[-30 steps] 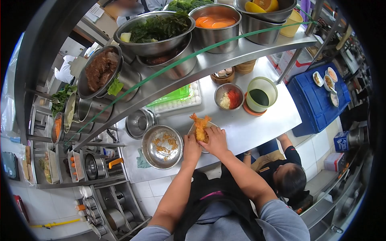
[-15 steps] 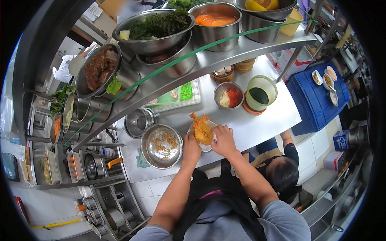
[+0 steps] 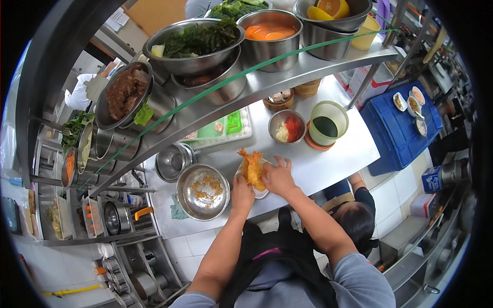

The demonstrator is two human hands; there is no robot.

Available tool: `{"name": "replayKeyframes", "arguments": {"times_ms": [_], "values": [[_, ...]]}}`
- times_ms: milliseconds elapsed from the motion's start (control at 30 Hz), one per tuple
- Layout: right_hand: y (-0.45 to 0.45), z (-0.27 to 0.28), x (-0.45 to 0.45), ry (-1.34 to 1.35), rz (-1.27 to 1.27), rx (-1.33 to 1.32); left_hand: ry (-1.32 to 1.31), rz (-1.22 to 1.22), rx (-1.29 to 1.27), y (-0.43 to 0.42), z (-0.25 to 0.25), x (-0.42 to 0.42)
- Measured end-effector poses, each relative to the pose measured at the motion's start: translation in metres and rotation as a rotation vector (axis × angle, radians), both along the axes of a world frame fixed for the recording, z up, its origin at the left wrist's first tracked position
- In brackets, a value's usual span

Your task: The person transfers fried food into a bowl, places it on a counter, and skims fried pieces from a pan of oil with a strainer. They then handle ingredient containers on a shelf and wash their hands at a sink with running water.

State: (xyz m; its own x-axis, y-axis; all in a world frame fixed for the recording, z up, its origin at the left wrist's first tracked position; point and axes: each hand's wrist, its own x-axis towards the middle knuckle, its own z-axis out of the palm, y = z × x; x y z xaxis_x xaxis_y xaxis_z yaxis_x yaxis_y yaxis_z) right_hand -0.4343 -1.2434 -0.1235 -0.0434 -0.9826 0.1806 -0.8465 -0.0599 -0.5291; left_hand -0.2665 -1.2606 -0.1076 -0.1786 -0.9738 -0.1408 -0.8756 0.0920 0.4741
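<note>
A bunch of golden battered fried prawns (image 3: pixel 253 169), tails pointing away from me, rests on a white plate (image 3: pixel 261 194) at the front of the steel counter. My left hand (image 3: pixel 243 193) is closed against the left side of the prawns, near the plate's rim. From the right, my right hand (image 3: pixel 280 177) presses thumb and fingertips to the prawns, its other fingers bent and a little apart. Just left of my left hand stands a steel bowl (image 3: pixel 217 209) with orange fried crumbs in its bottom.
Beyond the plate are a small bowl of red and pale shreds (image 3: pixel 287 127) and a green container of dark liquid (image 3: pixel 329 117). A shelf (image 3: pixel 267 82) loaded with food bowls crosses above the counter (image 3: pixel 328 167). A person (image 3: pixel 354 220) is low at my right, beside a blue box (image 3: pixel 393 131).
My right hand has shifted its fingers from the plate's right edge onto the prawns. The prawns stand more upright and narrower. The view has shifted slightly.
</note>
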Motion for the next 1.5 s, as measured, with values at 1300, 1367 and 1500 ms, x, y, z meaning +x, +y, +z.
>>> {"name": "replayKeyframes", "arguments": {"times_ms": [1300, 1367, 1500], "values": [[0.011, 0.000, 0.041, -0.135, -0.065, -0.064, 0.159, 0.047, -0.054, 0.009, -0.002, 0.004], [0.009, -0.002, 0.042, -0.122, -0.051, -0.078, 0.172, 0.047, -0.051, 0.009, -0.003, 0.005], [0.011, 0.005, 0.042, -0.125, -0.063, -0.066, 0.202, 0.028, -0.057, 0.009, 0.000, 0.006]]}}
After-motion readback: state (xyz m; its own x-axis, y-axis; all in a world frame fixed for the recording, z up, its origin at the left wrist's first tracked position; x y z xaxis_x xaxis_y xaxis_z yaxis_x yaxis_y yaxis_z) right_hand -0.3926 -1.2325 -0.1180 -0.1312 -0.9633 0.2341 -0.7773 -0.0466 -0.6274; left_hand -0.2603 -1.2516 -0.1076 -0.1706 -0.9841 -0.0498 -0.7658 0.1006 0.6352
